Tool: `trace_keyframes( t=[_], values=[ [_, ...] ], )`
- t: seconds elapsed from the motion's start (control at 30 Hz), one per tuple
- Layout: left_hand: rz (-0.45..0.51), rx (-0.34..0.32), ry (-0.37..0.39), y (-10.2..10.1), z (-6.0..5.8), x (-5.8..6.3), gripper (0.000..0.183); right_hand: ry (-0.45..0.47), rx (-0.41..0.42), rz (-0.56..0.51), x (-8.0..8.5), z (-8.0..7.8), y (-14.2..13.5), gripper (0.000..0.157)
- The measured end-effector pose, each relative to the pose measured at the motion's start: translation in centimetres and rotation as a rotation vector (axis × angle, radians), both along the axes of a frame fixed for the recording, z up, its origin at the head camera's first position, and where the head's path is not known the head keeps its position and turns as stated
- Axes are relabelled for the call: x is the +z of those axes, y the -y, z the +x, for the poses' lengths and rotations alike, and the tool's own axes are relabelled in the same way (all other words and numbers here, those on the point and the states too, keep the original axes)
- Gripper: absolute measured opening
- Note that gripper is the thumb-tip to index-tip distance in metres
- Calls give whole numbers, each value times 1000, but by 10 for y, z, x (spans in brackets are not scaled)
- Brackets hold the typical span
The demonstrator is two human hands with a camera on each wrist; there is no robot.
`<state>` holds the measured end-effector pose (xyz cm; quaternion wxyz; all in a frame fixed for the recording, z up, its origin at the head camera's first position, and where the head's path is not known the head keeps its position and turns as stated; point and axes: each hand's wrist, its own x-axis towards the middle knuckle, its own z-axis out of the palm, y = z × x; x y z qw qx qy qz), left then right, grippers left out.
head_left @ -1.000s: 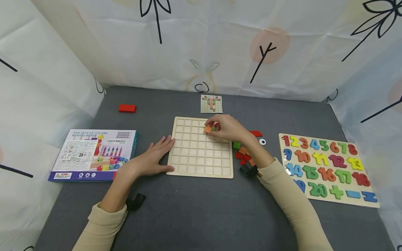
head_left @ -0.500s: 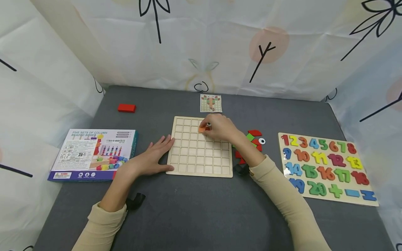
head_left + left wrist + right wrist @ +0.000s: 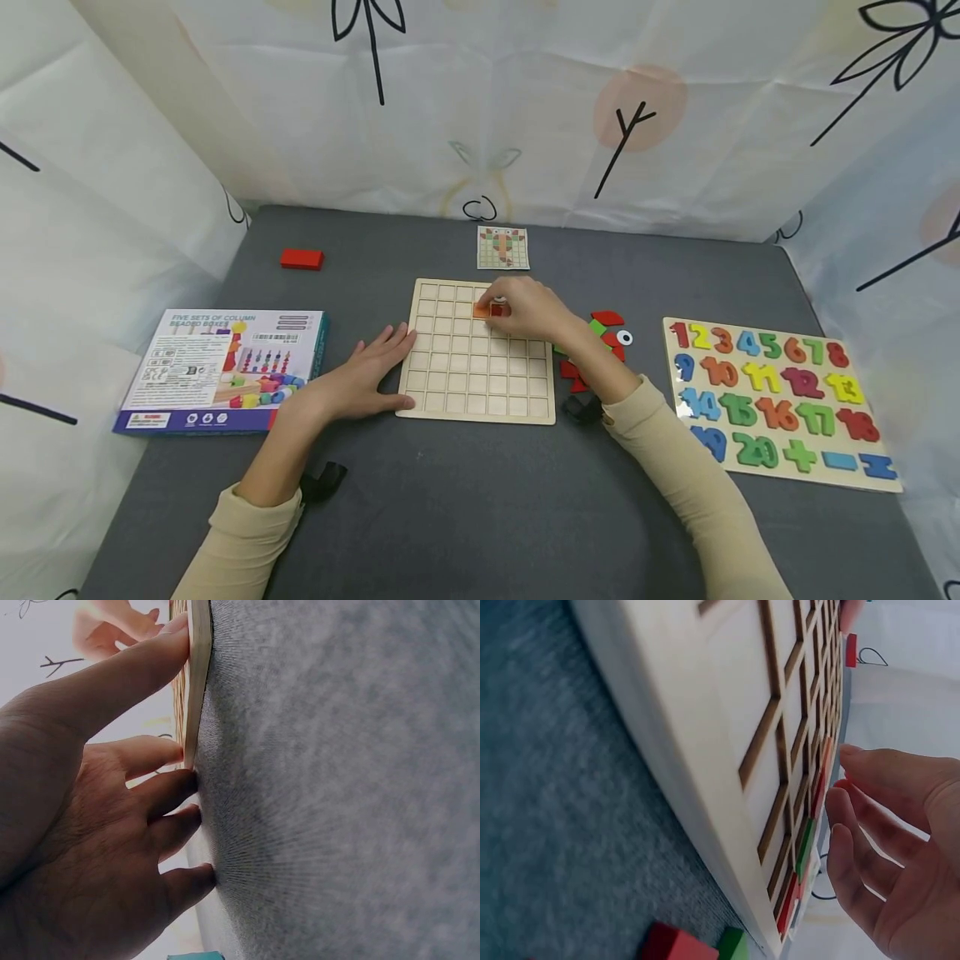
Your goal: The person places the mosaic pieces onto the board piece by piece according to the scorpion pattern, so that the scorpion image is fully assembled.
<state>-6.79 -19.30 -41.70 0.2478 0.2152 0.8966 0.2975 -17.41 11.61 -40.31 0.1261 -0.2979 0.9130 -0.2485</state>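
1. Change: over the last second the right hand has shifted slightly leftward over the grid board, bringing the orange piece along. We find that piece now low on the board at the fingertips, just left of a red piece.
2. Since half a second ago we note hardly any movement. Our reading: the orange piece is being settled into its cell, this placement nearly done.
3. Right hand: fingers bent, thumb just beside the orange piece. We cannot tell whether they pinch it or only press.
4. Left hand: fingers spread apart, holding nothing; thumb and index finger touch the board's left edge, steadying it, we judge.
5. Board, between the hands: most cells in view bare. The right wrist view also shows us a green piece set in.
6. Loose pieces lie on the counter, right of the right hand.
7. Number tray, farther right of that hand: filled with coloured numerals. Box, left of the left hand: contents hidden from us.
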Motion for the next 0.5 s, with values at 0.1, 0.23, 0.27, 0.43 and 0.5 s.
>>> trace_keyframes(
  t=[0.1,0.23,0.27,0.43,0.5],
  values=[
    [21,-1,-5,1,0,-1,104,14,-7,-20,2,2,-5,27],
    [31,-5,-12,1,0,-1,104,29,-14,-50,4,6,-16,26],
    [28,-4,-10,1,0,-1,104,35,-15,-58,5,7,-19,27],
    [-4,1,3,-2,0,2,103,75,-44,-111,7,14,-42,30],
    [-12,0,3,-2,0,3,102,85,-62,-126,7,17,-52,30]
  ],
)
